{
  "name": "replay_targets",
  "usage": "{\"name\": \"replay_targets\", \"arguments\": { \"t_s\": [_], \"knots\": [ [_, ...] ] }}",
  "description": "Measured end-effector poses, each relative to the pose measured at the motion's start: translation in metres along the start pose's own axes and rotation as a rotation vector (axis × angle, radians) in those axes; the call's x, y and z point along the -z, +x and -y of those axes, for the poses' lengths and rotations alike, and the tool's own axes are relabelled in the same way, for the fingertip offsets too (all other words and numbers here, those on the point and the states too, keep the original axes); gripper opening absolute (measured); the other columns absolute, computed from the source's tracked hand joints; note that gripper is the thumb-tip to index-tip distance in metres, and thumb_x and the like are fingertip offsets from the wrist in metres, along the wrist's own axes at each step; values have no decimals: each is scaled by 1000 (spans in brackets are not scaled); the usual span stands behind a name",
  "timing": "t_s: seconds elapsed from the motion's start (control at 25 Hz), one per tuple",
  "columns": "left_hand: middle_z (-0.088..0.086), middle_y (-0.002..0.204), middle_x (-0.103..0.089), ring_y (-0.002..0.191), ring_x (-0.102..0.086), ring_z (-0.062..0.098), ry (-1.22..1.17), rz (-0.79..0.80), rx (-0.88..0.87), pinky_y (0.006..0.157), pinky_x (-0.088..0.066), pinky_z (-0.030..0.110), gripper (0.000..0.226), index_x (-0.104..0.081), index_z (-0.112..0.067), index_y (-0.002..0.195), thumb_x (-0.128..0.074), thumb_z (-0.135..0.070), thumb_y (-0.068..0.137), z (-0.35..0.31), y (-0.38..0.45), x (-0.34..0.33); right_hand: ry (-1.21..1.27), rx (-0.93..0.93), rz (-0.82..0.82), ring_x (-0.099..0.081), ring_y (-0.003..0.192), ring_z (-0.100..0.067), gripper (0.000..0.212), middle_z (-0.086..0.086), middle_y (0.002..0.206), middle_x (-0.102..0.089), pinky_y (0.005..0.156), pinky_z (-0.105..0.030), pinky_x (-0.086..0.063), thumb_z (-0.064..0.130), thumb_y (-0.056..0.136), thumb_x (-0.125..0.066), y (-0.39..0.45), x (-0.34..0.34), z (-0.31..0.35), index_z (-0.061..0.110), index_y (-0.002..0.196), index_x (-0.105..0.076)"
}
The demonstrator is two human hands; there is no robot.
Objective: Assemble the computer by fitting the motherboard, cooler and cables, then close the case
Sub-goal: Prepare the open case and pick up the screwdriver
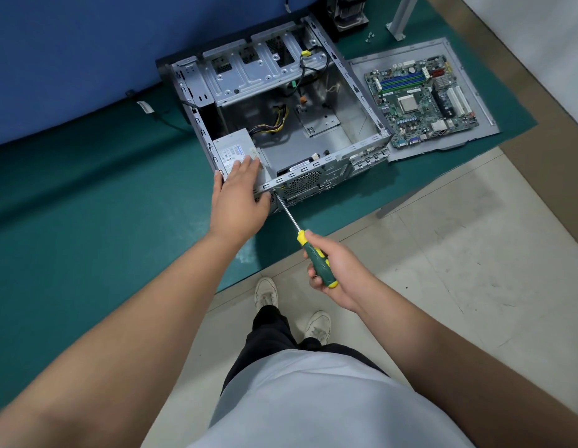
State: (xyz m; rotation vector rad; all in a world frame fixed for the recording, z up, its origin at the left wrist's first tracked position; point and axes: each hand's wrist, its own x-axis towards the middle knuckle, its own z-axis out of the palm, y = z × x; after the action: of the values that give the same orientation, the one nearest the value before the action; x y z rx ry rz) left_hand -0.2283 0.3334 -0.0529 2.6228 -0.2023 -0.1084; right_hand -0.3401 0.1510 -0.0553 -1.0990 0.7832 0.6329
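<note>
1. Surface: green mat (87, 202) covers the workbench; its near edge runs diagonally across the view. A blue partition (71, 59) stands along the far side.
2. Room: pale tiled floor (458, 253) beyond the bench edge, scuffed in places. A grey metal post (402, 17) rises at the mat's far right corner, with a few loose screws (370, 36) just beside its base.
3. Computer case (281, 114) lies on its side on the mat, open side up, interior bare metal. Power supply (232, 150) sits in the near-left corner; yellow and black cables (274, 122) trail from it across the case floor.
4. Motherboard (421, 101) lies flat on the grey side panel (475, 134), which lies on the mat just right of the case. Board is outside the case, well apart from both hands.
5. Cooler (349, 11) stands at the far edge of the mat, behind the case, partly cut off by the frame.
6. Left hand (239, 195): fingers straight, palm down, pressing on the power supply and the case's near-left rim.
7. Right hand (332, 270): fingers wrapped around the green-and-yellow handle of a screwdriver (300, 232). Shaft angles up and left; tip meets the case's near rim, just right of the left hand.
8. Person stands at the bench corner; pale shoes (266, 292) and dark trousers show below.
</note>
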Motion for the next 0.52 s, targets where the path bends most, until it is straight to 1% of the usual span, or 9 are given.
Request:
{"name": "replay_targets", "arguments": {
  "t_s": [0.04,0.08,0.12,0.16,0.2,0.28,0.32,0.4,0.52],
  "knots": [
    [4,149,-55,143,-42,25,-164,-110,9,123,-25,44,50,-52,-15,147,-58,-22,98,-5,-10,0,25,35,-12,-55,55,-10,30,1,79,-62,42,-21,-38,36,87,-80,0,0,-2,14,97,-61],
    [0,129,-64,127,-52,23,-301,-232,45,112,-38,40,35,-61,-16,133,-59,-20,98,-12,-23,-3,49,53,-18,-56,56,-10,30,1,77,-61,42,-21,-39,30,85,-82,0,0,-3,14,96,-58],
    [-6,113,-65,113,-56,20,-431,-302,126,100,-44,35,22,-63,-19,120,-59,-20,99,-21,-37,-7,65,55,-9,-57,58,-11,28,1,75,-62,44,-21,-41,28,86,-81,0,1,-4,14,96,-59],
    [-8,104,-64,102,-59,18,-575,-291,250,91,-48,33,13,-62,-20,112,-60,-20,100,-31,-46,-12,80,38,13,-59,59,-11,25,0,74,-63,45,-21,-43,32,90,-77,-2,2,-4,12,96,-63],
    [-6,101,-65,95,-62,16,-743,-209,401,87,-51,34,11,-60,-19,112,-60,-20,101,-40,-51,-16,79,14,36,-59,59,-12,26,0,74,-65,47,-21,-44,37,95,-70,-3,2,-4,11,96,-67],
    [6,107,-73,91,-69,18,-1089,57,686,83,-58,35,21,-58,-11,124,-56,-12,104,-51,-50,-24,40,-32,35,-58,57,-11,38,-1,72,-67,47,-20,-42,45,102,-55,-5,1,-2,11,99,-72],
    [11,111,-74,91,-71,20,-1243,170,763,79,-61,33,24,-56,-7,128,-53,-6,105,-54,-48,-25,22,-41,30,-57,55,-11,39,-2,71,-67,45,-21,-41,46,104,-51,-4,-1,-1,12,102,-71],
    [15,111,-76,89,-74,20,-1417,263,809,71,-62,30,28,-56,-5,128,-49,5,103,-57,-45,-21,8,-34,15,-59,53,-15,39,-8,73,-69,44,-22,-43,50,104,-49,-5,-7,2,14,110,-65],
    [15,100,-79,82,-77,19,-1417,239,817,64,-60,25,27,-62,-4,121,-61,7,97,-55,-43,-18,-130,91,-28,-67,63,-17,41,-10,93,-68,51,-26,-52,49,96,-65,-7,-8,-1,14,114,-57]
  ]
}}
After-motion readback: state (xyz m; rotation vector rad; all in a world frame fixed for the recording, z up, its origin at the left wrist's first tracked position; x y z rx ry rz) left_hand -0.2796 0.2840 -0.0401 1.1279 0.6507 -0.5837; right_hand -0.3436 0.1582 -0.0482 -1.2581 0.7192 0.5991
